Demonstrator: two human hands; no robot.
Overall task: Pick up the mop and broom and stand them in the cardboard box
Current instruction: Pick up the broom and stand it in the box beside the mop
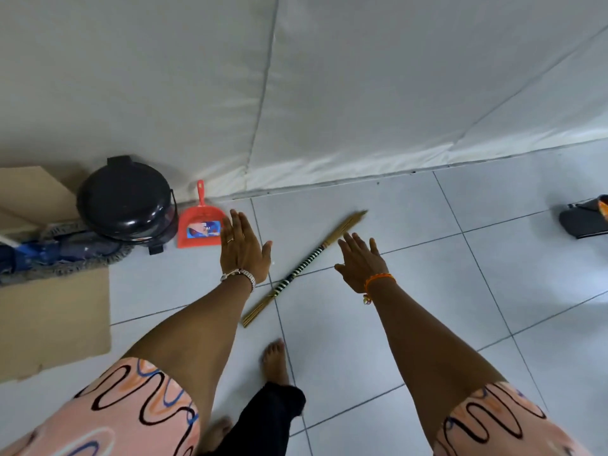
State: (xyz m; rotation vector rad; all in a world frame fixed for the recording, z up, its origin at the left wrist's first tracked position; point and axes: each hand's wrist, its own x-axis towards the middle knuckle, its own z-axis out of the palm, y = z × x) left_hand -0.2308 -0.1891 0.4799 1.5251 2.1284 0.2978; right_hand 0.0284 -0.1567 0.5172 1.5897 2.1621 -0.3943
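Note:
A stick broom (304,268) with a black-and-white striped binding lies diagonally on the white floor tiles, straw ends pointing up right and down left. My left hand (241,246) hovers flat and open just left of it, holding nothing. My right hand (360,261) is open too, fingers spread, over the broom's upper part without gripping it. The mop (65,255), blue with a grey fringed head, lies at the left edge across the cardboard box (52,317), whose flaps are spread on the floor.
A black lidded bin (125,200) stands by the wall beside a red dustpan (199,227). A white padded wall (329,93) runs behind. A dark sandal (585,218) lies at the far right. My bare foot (274,360) is below the broom.

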